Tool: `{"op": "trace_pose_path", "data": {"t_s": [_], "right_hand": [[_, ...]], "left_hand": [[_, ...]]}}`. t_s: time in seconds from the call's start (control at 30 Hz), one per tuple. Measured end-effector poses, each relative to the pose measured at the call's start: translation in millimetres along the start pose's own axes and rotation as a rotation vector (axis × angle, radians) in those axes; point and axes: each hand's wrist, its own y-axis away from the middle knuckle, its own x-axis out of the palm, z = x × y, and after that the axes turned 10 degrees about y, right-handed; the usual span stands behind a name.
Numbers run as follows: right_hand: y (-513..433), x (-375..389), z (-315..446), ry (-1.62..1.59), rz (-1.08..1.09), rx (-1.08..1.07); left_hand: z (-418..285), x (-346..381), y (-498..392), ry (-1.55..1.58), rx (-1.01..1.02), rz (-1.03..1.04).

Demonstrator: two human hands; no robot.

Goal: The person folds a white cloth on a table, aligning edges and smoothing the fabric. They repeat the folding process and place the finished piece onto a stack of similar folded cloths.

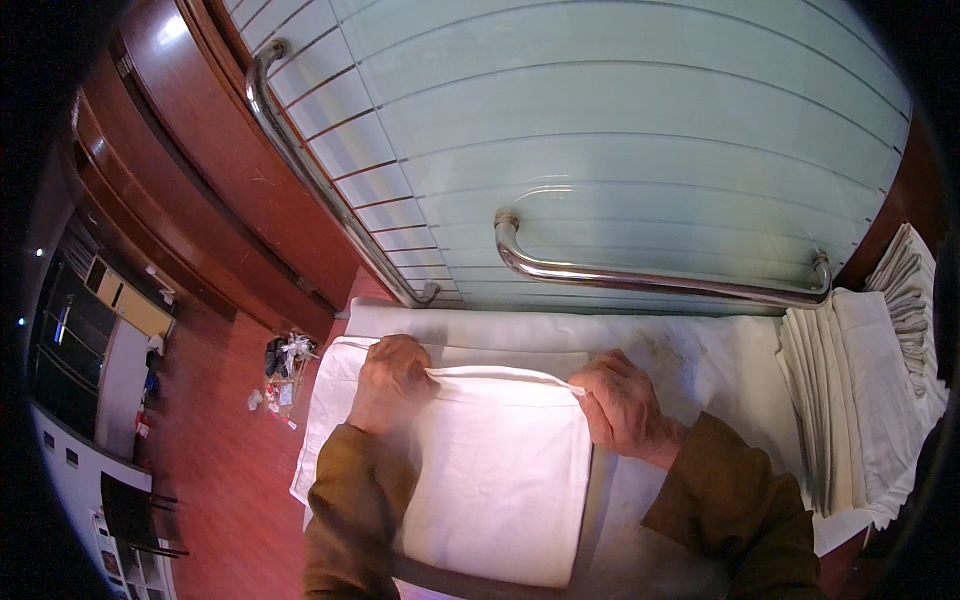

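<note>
Both hands grip the far edge of a folded white cloth, one at each corner. My left hand closes on its far left corner, the fingertips hidden behind the knuckles. At the far right corner, my right hand pinches the hem between thumb and fingers. Between the hands the edge bows up a little and shows separate layers. More white cloth lies flat under and to the left of my left hand. All this is on a table or bench with a white cover, which has brownish stains near the back.
A stack of folded white cloths stands at the right end, with another pile behind it. Metal handrails run along the glass panel at the back. Several small items lie on the reddish floor at left.
</note>
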Motion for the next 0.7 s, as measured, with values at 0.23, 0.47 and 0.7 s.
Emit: {"op": "trace_pose_path", "data": {"t_s": [0.23,0.47,0.7], "right_hand": [[0,-1,-3,0.108,0.126,0.177],[3,2,-12,0.085,0.162,0.210],[5,5,-17,0.046,0.184,0.309]], "left_hand": [[6,-9,-1,-0.105,0.005,0.084],[13,-6,-1,-0.111,0.058,0.131],[13,-13,-7,-0.070,-0.208,0.223]]}}
